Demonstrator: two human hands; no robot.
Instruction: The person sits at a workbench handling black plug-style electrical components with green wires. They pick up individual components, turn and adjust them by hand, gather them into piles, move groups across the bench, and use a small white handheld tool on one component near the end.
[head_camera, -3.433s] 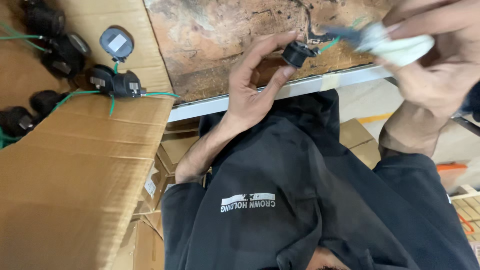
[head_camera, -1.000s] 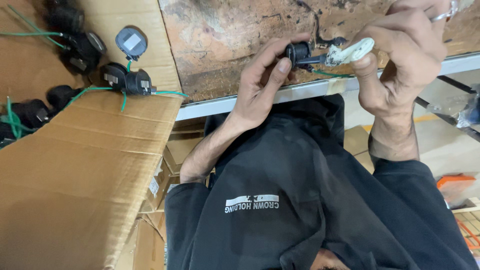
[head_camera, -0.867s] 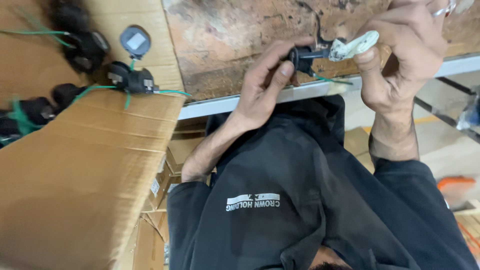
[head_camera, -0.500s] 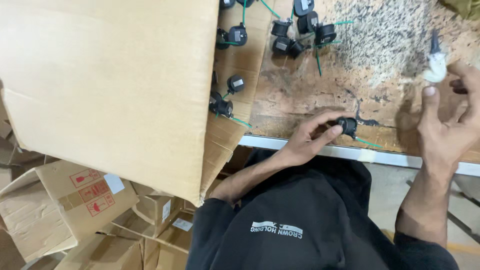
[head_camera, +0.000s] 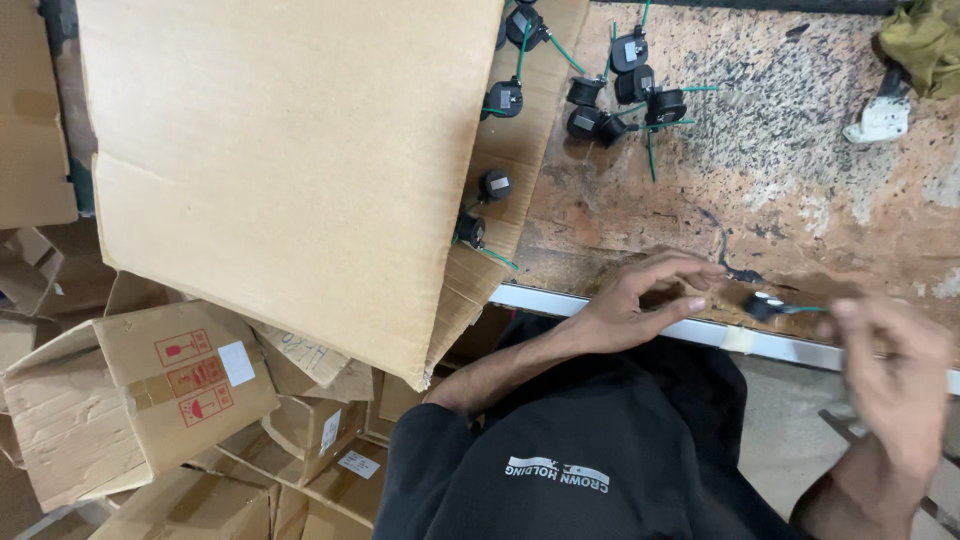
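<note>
A small black round part (head_camera: 765, 304) with a green wire hangs just over the front edge of the worn stone bench (head_camera: 800, 200). My right hand (head_camera: 890, 370), blurred, pinches the wire end of that part. My left hand (head_camera: 645, 298) rests at the bench edge just left of the part, fingers apart and holding nothing. A white hand tool (head_camera: 880, 118) lies on the bench at the far right, away from both hands.
A large cardboard box (head_camera: 290, 170) lies on the bench's left side. Several black parts with green wires (head_camera: 620, 95) are spread along the box's flap and on the bench behind. An olive cloth (head_camera: 925, 40) lies at the top right. Smaller cartons (head_camera: 150, 390) are stacked below left.
The white tool has left my right hand and now lies on the bench. The black part has passed from my left fingers to my right hand. The view has swung left.
</note>
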